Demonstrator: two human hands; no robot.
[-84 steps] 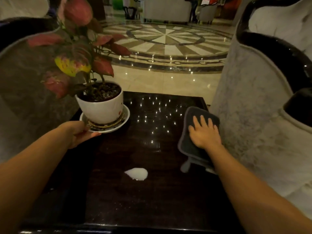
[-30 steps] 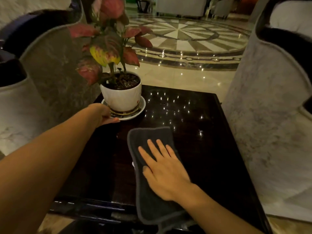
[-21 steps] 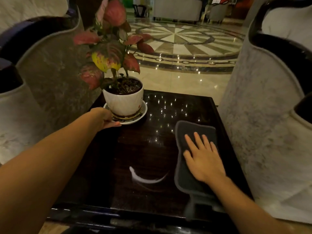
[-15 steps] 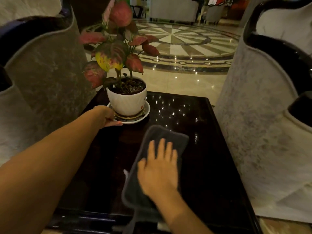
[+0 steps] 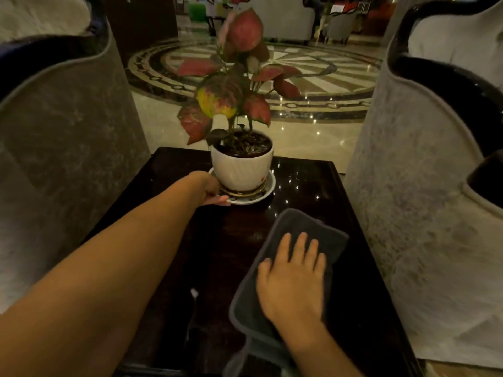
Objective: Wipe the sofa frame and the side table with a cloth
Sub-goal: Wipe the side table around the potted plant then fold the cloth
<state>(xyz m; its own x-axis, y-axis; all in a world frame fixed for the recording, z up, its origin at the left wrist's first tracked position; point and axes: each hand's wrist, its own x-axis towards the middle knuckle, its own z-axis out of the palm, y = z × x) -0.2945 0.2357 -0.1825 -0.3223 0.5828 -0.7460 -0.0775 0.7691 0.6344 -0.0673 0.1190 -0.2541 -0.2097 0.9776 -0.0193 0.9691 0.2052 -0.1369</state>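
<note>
On the side table (image 5: 340, 186), my right hand (image 5: 294, 284) presses flat, fingers spread, on the cloth (image 5: 324, 238); my left hand (image 5: 209, 189) pinches the saucer (image 5: 261, 195) rim.

Glossy dark wood counter (image 5: 313, 186), matt grey fabric cloth (image 5: 299, 224), glazed white ceramic pot (image 5: 242, 170), polished marble floor (image 5: 163, 123).

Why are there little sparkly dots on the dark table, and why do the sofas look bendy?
Head view: the sparkles on the side table are reflections off its glossy top; the wide-angle lens curves the sofas at the edges; the room is dim and warm-toned; the right hand on the cloth looks slightly blurred.
</note>
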